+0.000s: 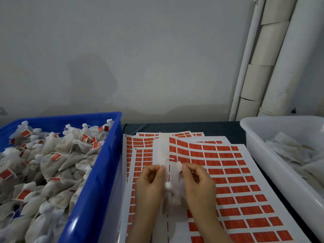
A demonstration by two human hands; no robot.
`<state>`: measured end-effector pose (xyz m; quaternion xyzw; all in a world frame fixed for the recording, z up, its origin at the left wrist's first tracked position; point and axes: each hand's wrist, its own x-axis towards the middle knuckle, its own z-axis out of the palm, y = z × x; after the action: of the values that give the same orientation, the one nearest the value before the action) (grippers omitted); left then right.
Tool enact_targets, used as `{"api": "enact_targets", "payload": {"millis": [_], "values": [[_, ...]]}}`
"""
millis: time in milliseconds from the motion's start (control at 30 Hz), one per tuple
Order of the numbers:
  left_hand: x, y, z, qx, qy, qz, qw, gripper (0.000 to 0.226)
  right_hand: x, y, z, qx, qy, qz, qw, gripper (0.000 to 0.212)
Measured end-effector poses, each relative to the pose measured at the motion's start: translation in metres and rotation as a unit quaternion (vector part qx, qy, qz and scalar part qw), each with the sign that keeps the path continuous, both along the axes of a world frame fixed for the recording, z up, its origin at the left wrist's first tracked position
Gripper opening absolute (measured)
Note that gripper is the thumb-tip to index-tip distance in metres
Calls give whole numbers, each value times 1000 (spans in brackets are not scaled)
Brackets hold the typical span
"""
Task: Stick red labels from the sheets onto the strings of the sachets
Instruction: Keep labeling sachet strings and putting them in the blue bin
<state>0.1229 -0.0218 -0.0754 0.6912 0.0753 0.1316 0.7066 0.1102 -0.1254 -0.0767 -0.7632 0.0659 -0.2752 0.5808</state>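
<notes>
Sheets of red labels (233, 181) lie stacked on the dark table in front of me. A white mesh sachet (172, 195) sits between my hands over the top sheet, its knotted neck at the middle. My left hand (150, 183) pinches the sachet's string near the top. My right hand (198, 185) pinches a peeled label (179, 166), held with its pale back side toward me, close to the string. The string itself is too thin and blurred to trace.
A blue crate (98, 181) on the left holds several sachets with red labels attached. A white tub (259, 146) on the right holds unlabelled sachets. White pipes (273, 64) run up the wall at the back right.
</notes>
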Motion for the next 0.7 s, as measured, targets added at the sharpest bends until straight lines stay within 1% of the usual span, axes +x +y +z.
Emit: {"api": "enact_targets", "payload": {"millis": [100,167,233,300,367,400,433,467,567,633,700], "values": [[0,-1,1,-3,24,17,1000,11,4,-8,-3,42,34,-26,998,14],[-1,-2,1,19,31,30,999,10,5,-12,-5,62,45,-38,996,10],[-1,-2,-1,72,23,60,995,10,5,-16,-6,84,47,-54,994,10],[-4,-4,-1,136,-2,97,986,16,4,-20,-4,112,39,-77,990,15],[-8,-7,0,183,-35,104,977,19,1,-23,-1,134,25,-99,986,23],[-9,-8,0,191,-49,96,976,19,0,-24,1,141,17,-107,984,23],[-10,-9,-1,182,-56,82,978,18,-1,-25,2,144,10,-110,983,19],[-10,-9,-1,152,-50,63,985,16,-2,-25,3,146,4,-104,984,14],[-10,-10,2,17,3,-1,1000,7,-2,-22,4,137,-7,-63,989,5],[-12,-11,6,-34,20,-28,999,4,-3,-19,3,133,-10,-39,990,8],[-15,-12,10,-62,27,-37,997,6,-4,-17,2,117,-6,-19,993,14]]}}
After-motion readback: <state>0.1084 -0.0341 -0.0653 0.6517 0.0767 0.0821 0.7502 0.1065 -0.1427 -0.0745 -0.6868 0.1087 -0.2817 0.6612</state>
